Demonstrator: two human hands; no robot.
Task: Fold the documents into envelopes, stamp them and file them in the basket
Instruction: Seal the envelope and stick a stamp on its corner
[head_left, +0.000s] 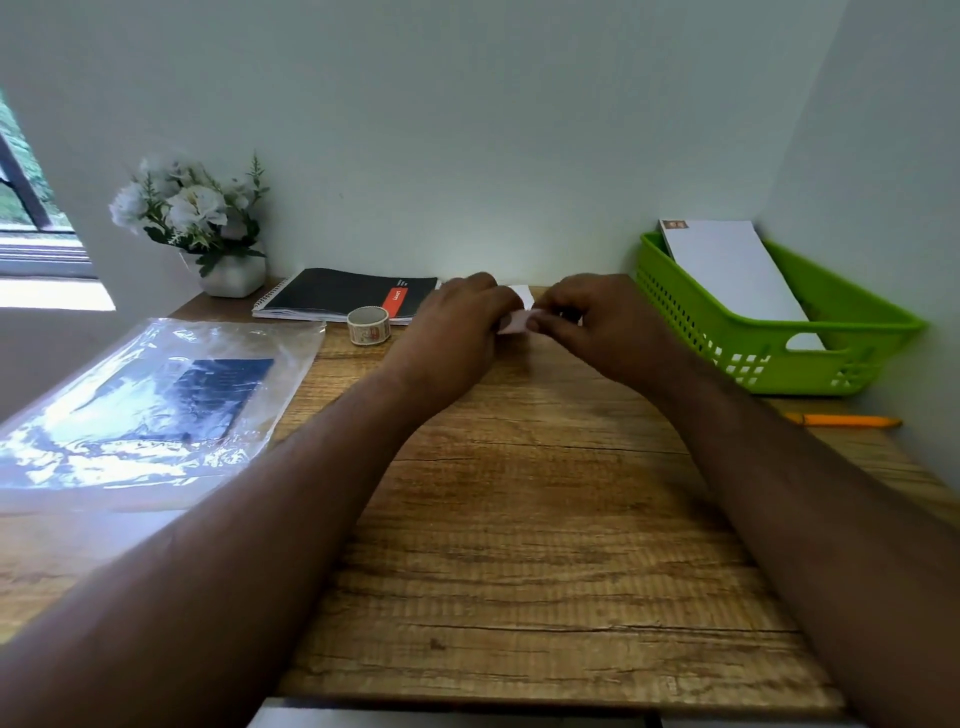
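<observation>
My left hand (457, 325) and my right hand (602, 325) meet at the far middle of the wooden desk (519, 519), both pinching a small pale piece of paper (514, 322). A white slip (521, 296) shows just behind the fingers. A roll of stamp tape (368, 325) stands left of my left hand. The green basket (831, 332) sits at the far right with a white stamped envelope (727, 270) leaning inside it. A clear plastic sleeve (156, 410) with a dark sheet inside lies on the left.
A black spiral notebook (343, 293) lies at the back against the wall. A white pot of white flowers (208, 228) stands in the back left corner. An orange pen (841, 420) lies in front of the basket. Walls close the back and right.
</observation>
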